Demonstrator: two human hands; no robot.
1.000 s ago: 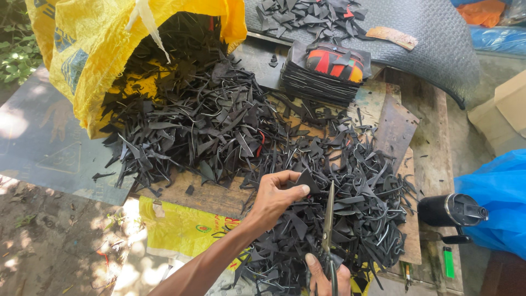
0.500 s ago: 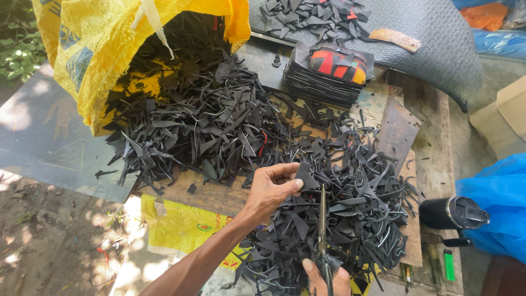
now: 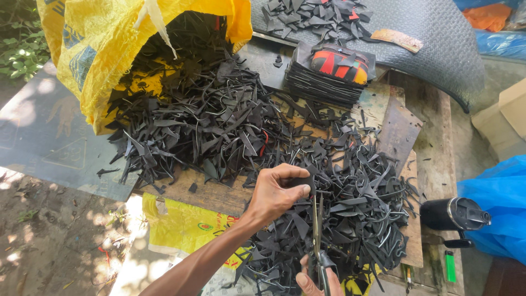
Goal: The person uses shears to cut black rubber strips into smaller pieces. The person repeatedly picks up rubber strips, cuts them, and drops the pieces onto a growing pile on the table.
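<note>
A wooden board (image 3: 438, 164) sits outside in bright sun. Left of the board there is a dusty dirt floor (image 3: 49, 241) with patches of light and shade. Past that, up in the far left corner, green leaves (image 3: 19, 49) grow. Right of the board lies a blue plastic sheet (image 3: 498, 214).

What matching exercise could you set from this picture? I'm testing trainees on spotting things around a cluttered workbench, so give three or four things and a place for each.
Things:
1. big yellow woven sack
2. slim green plastic lighter
3. black cylindrical flask
4. long metal scissors

Places:
A. in the right hand, bottom edge
B. top left, spilling black offcuts
C. bottom right, on the wooden plank
D. right side, beside blue plastic sheeting

Pairs: 1-B, 2-C, 3-D, 4-A
</note>
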